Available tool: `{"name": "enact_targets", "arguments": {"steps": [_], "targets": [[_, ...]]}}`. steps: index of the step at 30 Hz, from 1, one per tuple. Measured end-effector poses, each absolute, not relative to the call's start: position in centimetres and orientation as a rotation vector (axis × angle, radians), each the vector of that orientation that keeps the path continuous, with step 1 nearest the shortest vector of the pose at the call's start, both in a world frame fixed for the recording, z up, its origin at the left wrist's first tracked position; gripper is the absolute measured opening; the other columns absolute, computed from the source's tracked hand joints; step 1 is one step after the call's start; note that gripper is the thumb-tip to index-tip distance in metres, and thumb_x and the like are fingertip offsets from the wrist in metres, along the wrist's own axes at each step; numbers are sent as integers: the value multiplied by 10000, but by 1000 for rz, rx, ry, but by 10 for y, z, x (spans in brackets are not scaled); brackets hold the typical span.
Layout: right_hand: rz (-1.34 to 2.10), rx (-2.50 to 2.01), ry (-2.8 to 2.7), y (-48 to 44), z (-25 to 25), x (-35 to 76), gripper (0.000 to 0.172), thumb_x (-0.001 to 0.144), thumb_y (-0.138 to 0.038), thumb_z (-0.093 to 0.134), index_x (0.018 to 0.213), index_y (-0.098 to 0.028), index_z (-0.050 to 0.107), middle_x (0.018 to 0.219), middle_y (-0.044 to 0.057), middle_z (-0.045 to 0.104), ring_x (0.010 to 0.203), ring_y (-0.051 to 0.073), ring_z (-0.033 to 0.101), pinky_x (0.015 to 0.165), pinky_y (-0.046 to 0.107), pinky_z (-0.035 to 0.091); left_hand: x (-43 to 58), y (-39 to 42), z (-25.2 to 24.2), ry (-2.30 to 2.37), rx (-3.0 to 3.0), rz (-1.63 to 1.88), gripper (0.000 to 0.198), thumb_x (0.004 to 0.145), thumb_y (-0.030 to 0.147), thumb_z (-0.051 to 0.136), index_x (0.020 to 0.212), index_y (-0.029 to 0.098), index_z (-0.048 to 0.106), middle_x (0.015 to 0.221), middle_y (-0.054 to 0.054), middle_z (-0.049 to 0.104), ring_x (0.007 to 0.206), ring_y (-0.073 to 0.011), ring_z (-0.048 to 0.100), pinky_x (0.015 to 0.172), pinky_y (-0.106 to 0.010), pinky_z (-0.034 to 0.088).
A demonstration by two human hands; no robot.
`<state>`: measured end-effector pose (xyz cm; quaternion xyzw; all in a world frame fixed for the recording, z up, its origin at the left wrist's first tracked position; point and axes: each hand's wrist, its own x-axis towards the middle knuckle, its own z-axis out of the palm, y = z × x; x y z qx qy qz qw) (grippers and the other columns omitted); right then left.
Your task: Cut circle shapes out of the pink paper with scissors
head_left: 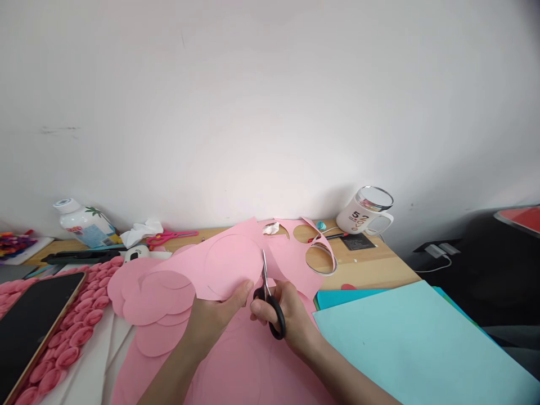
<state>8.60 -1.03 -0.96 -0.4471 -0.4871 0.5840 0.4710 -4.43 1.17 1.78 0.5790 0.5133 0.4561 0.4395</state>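
My left hand (211,323) grips the lower edge of a pink paper sheet (232,261), thumb on top. A large circle is faintly outlined on that sheet. In my right hand (291,309) is a pair of scissors (265,287) with black handles, its blades pointing up at the sheet's right edge beside the outline. Below and to the left of my hands lie several overlapping pink paper circles (156,340). Behind the blades, pink paper scraps (291,256) with round holes spread over the wooden table.
A white mug (365,211) stands at the back right. Light blue paper sheets (413,337) lie at the right. Along the left are a phone (37,326), rolled pink paper flowers (80,332), a white bottle (86,225) and pink scissors (171,237). A wall runs behind.
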Motion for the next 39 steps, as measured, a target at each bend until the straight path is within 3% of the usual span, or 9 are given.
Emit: {"name": "enact_targets", "arguments": {"steps": [5,12,15,17,21,27,34,39], "targets": [[1455,-1096,-1163,-10,-8,86,331,609,-405,697,799,-177,552,447,-60,465,408,101,398,397,210,306,-49,15,10,1278,1456,1126,258,680,322,598,483,217,468,475,37,493,512,-151,508,561,-279,453],[1502,-1052,-1121,-11,-9,82,568,586,-377,717,1047,-202,436,464,-95,433,430,105,377,418,208,283,-45,15,12,1180,1452,1044,364,752,396,524,451,200,469,444,28,495,430,-127,514,514,-260,474],[1540,-1013,-1045,-11,-8,81,680,565,-316,746,1102,-208,343,504,-101,437,472,105,376,452,205,295,-44,13,12,1261,1484,1076,338,716,375,567,431,207,497,431,25,525,487,-147,552,626,-288,495],[1550,-967,-992,-11,-7,82,714,547,-285,764,1095,-218,312,554,-94,451,516,106,392,480,205,305,-44,13,9,1336,1457,1134,231,664,377,618,513,207,576,533,3,602,595,-182,597,729,-339,496],[1570,-915,-978,-10,-6,83,637,542,-271,782,999,-216,342,602,-80,458,547,97,371,494,202,283,-44,12,4,1436,1380,1195,277,588,428,673,721,187,651,761,-58,680,774,-247,626,836,-425,468],[1562,-894,-1024,-10,-10,86,535,588,-309,770,963,-209,400,595,-80,438,540,91,338,485,207,255,-44,11,10,1383,1388,1176,315,611,411,664,827,182,660,801,-73,689,903,-273,613,855,-423,474],[1571,-920,-1025,-9,-17,87,503,594,-285,776,957,-165,450,593,-67,453,530,81,345,485,205,248,-41,10,15,1355,1384,1191,308,620,360,652,871,181,649,795,-58,703,916,-267,627,836,-401,497],[1571,-936,-1027,-10,-18,86,510,592,-270,780,965,-157,452,576,-70,452,520,76,341,481,202,235,-42,10,16,1335,1386,1184,189,632,335,633,759,195,633,762,-38,696,834,-237,639,803,-372,512]]}}
